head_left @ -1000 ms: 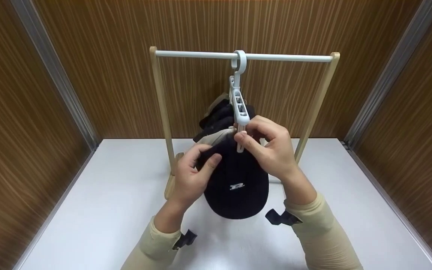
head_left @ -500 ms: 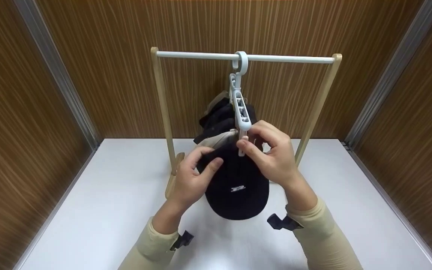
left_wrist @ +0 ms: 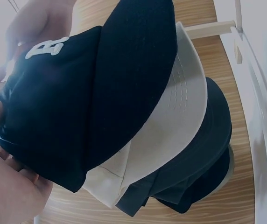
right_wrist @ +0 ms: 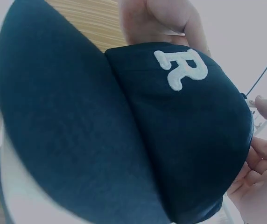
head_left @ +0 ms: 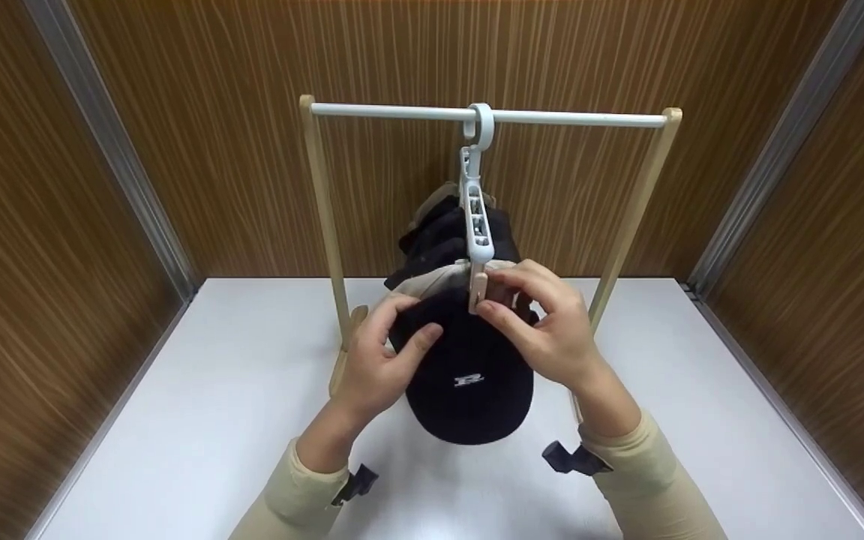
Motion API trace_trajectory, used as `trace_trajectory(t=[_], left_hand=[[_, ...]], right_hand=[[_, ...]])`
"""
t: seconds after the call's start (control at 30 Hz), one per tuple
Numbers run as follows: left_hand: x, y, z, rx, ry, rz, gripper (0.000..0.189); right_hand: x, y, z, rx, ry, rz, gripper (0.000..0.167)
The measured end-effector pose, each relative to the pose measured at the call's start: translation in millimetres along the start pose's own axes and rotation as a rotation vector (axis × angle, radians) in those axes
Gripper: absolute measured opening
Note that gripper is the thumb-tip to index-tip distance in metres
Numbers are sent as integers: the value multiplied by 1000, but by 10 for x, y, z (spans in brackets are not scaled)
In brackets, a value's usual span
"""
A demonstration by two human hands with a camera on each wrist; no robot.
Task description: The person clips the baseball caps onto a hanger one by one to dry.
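A dark navy cap (head_left: 469,352) with a white letter R hangs brim down at the front of a white hanger (head_left: 481,225). My left hand (head_left: 383,352) grips its left side, thumb on the outside and fingers behind the edge. At the hanger's near end, my right hand (head_left: 552,322) pinches a small pale clip (head_left: 478,291) at the top of the cap, thumb at its lower tip; the fingers behind are partly hidden. A beige cap (left_wrist: 171,112) and several dark caps (left_wrist: 208,121) hang behind in the left wrist view.
The hanger hooks over a white rod (head_left: 394,112) between wooden posts (head_left: 323,217). The rack stands on a white tabletop (head_left: 252,390). Wood-grain panels (head_left: 199,150) enclose the back and sides.
My right thumb has slid down the clip to its lower tip, leaving more of the clip showing. The cap and left hand have shifted only slightly.
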State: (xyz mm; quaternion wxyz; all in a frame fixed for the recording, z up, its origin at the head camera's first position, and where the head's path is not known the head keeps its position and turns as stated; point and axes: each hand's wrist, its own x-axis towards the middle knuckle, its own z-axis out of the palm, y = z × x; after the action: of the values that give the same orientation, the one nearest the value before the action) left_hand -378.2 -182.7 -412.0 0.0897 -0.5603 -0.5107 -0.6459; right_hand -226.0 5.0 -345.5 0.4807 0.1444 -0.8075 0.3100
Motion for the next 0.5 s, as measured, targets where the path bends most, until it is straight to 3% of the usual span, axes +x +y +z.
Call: trace_trajectory(t=[0.5], left_hand=[[-72,-88,-81,301,-48,89,49]], right_hand=[[-268,82,-82,-144,-68,-1,37]])
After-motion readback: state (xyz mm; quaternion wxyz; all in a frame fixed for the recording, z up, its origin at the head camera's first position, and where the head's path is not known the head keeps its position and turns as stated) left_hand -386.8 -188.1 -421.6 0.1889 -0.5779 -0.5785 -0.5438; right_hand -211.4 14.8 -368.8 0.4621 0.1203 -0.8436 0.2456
